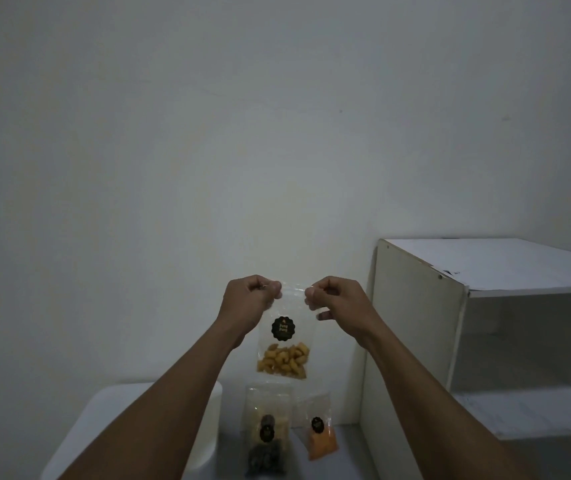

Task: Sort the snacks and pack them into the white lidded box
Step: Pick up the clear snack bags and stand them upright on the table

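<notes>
I hold up a clear snack bag (283, 344) with yellow curled snacks at its bottom and a round black label. My left hand (247, 303) pinches its top left corner and my right hand (337, 304) pinches its top right corner, so the bag hangs upright in front of the wall. Below it on the grey surface lie a bag of pale and dark snacks (267, 434) and a bag of orange snacks (318, 433). The white lidded box (208, 420) stands at the lower left, largely hidden behind my left forearm.
A white shelf unit (467, 306) with open compartments stands close on the right. A plain white wall fills the background. The grey surface (350, 455) runs between the box and the shelf.
</notes>
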Action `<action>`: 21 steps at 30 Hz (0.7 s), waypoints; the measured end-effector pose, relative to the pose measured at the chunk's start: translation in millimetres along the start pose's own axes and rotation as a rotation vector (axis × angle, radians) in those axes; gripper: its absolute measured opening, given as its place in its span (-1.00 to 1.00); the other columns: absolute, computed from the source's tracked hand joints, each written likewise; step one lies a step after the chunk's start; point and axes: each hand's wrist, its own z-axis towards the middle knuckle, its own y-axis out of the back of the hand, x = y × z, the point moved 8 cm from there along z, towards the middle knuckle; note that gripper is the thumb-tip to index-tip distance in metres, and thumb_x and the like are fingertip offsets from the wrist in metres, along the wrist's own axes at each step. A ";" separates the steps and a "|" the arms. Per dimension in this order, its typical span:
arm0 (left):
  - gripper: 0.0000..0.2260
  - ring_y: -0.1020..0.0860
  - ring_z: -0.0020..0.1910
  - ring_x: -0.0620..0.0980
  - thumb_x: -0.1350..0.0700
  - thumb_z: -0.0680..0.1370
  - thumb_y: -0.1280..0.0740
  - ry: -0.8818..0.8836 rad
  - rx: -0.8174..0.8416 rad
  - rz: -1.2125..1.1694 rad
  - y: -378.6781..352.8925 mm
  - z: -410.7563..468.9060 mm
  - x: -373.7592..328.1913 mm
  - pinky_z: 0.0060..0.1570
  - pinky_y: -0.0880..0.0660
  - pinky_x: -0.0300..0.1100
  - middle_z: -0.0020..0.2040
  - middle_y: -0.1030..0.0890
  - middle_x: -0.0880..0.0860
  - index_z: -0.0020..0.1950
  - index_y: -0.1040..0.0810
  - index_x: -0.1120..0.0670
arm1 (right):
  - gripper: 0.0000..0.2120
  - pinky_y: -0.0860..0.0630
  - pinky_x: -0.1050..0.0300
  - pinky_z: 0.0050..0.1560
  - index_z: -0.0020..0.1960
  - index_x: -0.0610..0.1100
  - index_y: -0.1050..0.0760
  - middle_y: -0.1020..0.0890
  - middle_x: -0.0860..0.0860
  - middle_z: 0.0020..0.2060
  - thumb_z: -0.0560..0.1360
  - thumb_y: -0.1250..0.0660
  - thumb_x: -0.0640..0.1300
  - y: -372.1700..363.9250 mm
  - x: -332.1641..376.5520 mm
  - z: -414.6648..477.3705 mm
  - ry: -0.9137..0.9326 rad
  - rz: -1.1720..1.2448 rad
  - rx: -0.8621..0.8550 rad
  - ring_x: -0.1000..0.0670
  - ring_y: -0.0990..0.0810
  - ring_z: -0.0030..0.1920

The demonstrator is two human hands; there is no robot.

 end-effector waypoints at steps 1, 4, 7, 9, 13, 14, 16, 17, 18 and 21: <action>-0.85 -0.58 -0.14 0.02 0.13 0.55 -0.41 0.013 0.009 -0.030 -2.0 -0.3 0.5 0.07 -0.60 0.02 -0.17 -0.68 0.08 -0.17 -0.66 0.18 | -0.89 -0.62 0.13 -0.15 -0.09 -0.22 -0.62 -0.72 -0.10 -0.18 0.54 -0.40 -0.17 2.8 -1.6 -0.5 -0.001 0.002 -0.008 0.03 -0.67 -0.18; -0.78 -0.61 -0.11 0.01 0.05 0.55 -0.41 0.078 0.084 -0.152 -16.6 -2.6 1.5 0.03 -0.62 -0.07 -0.10 -0.69 0.11 -0.04 -0.65 0.22 | -0.90 -0.58 0.20 -0.20 -0.14 -0.19 -0.62 -0.71 -0.10 -0.24 0.54 -0.39 -0.20 4.9 3.3 0.1 0.043 -0.052 -0.043 0.07 -0.65 -0.26; -0.78 -0.63 -0.11 0.03 0.04 0.51 -0.46 0.037 0.103 -0.103 -22.8 -0.6 -0.3 0.05 -0.61 -0.09 -0.14 -0.72 0.10 -0.09 -0.68 0.22 | -0.89 -0.56 0.21 -0.23 -0.14 -0.23 -0.65 -0.71 -0.11 -0.28 0.51 -0.43 -0.19 6.1 9.6 -0.4 0.076 -0.053 -0.082 0.08 -0.62 -0.32; -0.80 -0.67 -0.06 0.12 0.06 0.49 -0.48 0.003 0.056 -0.059 -17.5 3.6 -2.4 0.08 -0.60 -0.06 -0.21 -0.72 0.11 -0.15 -0.69 0.20 | -0.89 -0.56 0.20 -0.21 -0.12 -0.23 -0.67 -0.72 -0.10 -0.26 0.50 -0.44 -0.18 7.7 7.4 -2.2 0.054 -0.002 -0.083 0.06 -0.64 -0.29; -0.80 -0.65 -0.16 0.05 0.03 0.47 -0.50 -0.027 0.063 -0.047 -19.9 3.9 -6.1 0.02 -0.58 -0.08 -0.22 -0.73 0.08 -0.13 -0.71 0.18 | -0.84 -0.60 0.13 -0.14 -0.07 -0.29 -0.63 -0.72 -0.11 -0.22 0.52 -0.42 -0.17 7.0 -0.9 -4.3 0.013 0.026 -0.050 0.06 -0.68 -0.24; -0.79 -0.63 -0.18 0.01 0.03 0.47 -0.50 -0.021 0.074 -0.067 -21.3 2.6 -5.1 0.01 -0.59 -0.08 -0.19 -0.73 0.08 -0.10 -0.71 0.18 | -0.82 -0.59 0.13 -0.15 -0.08 -0.33 -0.62 -0.72 -0.13 -0.24 0.52 -0.42 -0.18 9.1 0.8 -4.3 0.027 0.005 -0.064 0.08 -0.67 -0.26; -0.77 -0.62 -0.17 -0.01 0.03 0.47 -0.49 0.018 0.097 -0.138 -22.6 0.3 -0.7 0.04 -0.62 -0.07 -0.14 -0.73 0.10 -0.06 -0.70 0.20 | -0.80 -0.58 0.15 -0.18 -0.10 -0.38 -0.60 -0.70 -0.18 -0.25 0.52 -0.42 -0.21 14.3 4.8 -4.7 0.058 -0.018 -0.097 0.10 -0.65 -0.31; -0.78 -0.63 -0.15 0.00 0.05 0.48 -0.48 0.033 0.100 -0.145 -21.7 0.3 1.8 0.05 -0.62 -0.06 -0.14 -0.73 0.11 -0.07 -0.69 0.21 | -0.80 -0.58 0.16 -0.19 -0.10 -0.39 -0.59 -0.70 -0.17 -0.25 0.52 -0.42 -0.22 16.5 5.7 -5.2 0.060 -0.022 -0.102 0.10 -0.66 -0.31; -0.81 -0.63 -0.15 0.01 0.08 0.49 -0.47 0.031 0.091 -0.124 -20.0 1.0 3.4 0.06 -0.62 -0.06 -0.16 -0.73 0.11 -0.09 -0.68 0.21 | -0.81 -0.59 0.17 -0.19 -0.10 -0.37 -0.59 -0.71 -0.15 -0.24 0.53 -0.41 -0.21 17.4 5.5 -5.7 0.056 -0.031 -0.091 0.10 -0.67 -0.28; -0.84 -0.62 -0.19 0.03 0.10 0.50 -0.47 -0.014 0.056 -0.056 -14.5 3.5 0.9 0.05 -0.61 -0.08 -0.23 -0.72 0.11 -0.14 -0.67 0.21 | -0.87 -0.63 0.10 -0.11 -0.06 -0.27 -0.59 -0.72 -0.11 -0.18 0.55 -0.37 -0.19 10.8 3.5 -6.2 0.026 -0.057 0.009 0.00 -0.70 -0.14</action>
